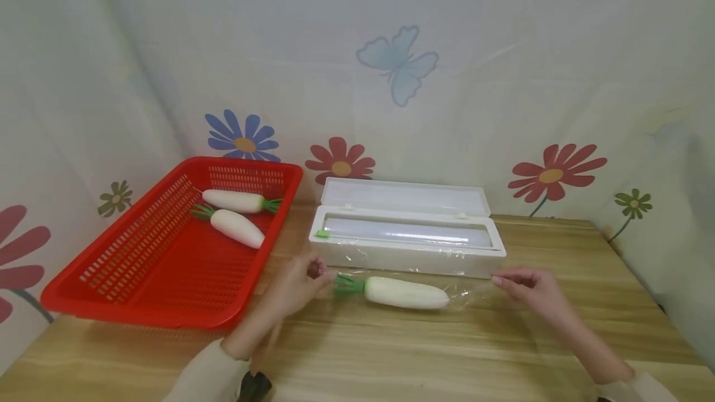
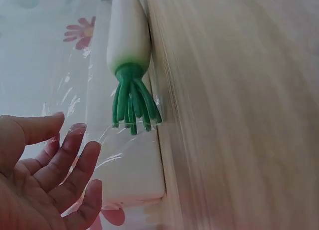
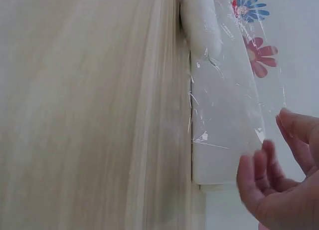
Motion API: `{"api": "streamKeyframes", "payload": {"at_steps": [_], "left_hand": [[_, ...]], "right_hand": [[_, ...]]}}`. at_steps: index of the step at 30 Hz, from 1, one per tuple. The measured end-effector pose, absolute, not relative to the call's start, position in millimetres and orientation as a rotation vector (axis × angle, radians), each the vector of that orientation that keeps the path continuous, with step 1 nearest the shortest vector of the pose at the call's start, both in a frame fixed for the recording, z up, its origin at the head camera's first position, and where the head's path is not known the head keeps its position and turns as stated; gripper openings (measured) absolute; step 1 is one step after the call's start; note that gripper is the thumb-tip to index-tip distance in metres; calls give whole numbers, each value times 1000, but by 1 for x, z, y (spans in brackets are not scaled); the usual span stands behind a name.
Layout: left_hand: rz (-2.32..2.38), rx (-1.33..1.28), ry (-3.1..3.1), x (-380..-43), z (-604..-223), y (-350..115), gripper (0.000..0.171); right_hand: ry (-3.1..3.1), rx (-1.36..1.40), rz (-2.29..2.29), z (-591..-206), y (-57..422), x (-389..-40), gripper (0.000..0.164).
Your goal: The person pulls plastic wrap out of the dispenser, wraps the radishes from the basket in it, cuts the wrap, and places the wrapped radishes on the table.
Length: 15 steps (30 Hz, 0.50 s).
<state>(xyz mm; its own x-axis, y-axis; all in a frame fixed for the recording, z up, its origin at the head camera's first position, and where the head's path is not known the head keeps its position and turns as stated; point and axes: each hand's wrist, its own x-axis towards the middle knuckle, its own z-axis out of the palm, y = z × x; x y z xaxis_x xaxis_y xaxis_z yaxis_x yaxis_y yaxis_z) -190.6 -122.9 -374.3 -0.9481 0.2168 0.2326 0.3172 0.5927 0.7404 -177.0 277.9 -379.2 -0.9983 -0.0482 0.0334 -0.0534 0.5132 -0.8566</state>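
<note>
A white radish point(image 1: 406, 293) with green stems lies on the wooden table in front of a white cling film box, under a sheet of clear cling film point(image 1: 461, 295). Beyond the stem end, my left hand point(image 1: 301, 284) pinches the film's left side between thumb and forefinger. The right hand point(image 1: 530, 290) pinches its right side past the radish's tip. In the left wrist view, film stretches from the left fingertips point(image 2: 77, 127) over the green stems point(image 2: 132, 103). Shiny creases run from the radish to the right thumb point(image 3: 296, 122) in the right wrist view.
The cling film box point(image 1: 413, 263) stands behind the radish, lid point(image 1: 404, 196) raised, with a film roll point(image 1: 408, 232) inside and a green slider point(image 1: 322, 234) on its edge. At left, a red basket point(image 1: 151, 317) holds two more radishes point(image 1: 237, 227). A flowered cloth point(image 1: 491, 110) hangs behind.
</note>
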Motion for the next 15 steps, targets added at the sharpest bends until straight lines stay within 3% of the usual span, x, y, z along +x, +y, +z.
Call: {"api": "streamKeyframes", "payload": {"at_steps": [5,15], "left_hand": [[-1423,-345,-2707,-203,-378,-123,10],[-1584,-148,-2651,-216,-384,-118,12]], "right_hand": [[-2715,69,1565,-384,278,-186,32],[-2698,-63,1841,-388,269,-192,43]]}}
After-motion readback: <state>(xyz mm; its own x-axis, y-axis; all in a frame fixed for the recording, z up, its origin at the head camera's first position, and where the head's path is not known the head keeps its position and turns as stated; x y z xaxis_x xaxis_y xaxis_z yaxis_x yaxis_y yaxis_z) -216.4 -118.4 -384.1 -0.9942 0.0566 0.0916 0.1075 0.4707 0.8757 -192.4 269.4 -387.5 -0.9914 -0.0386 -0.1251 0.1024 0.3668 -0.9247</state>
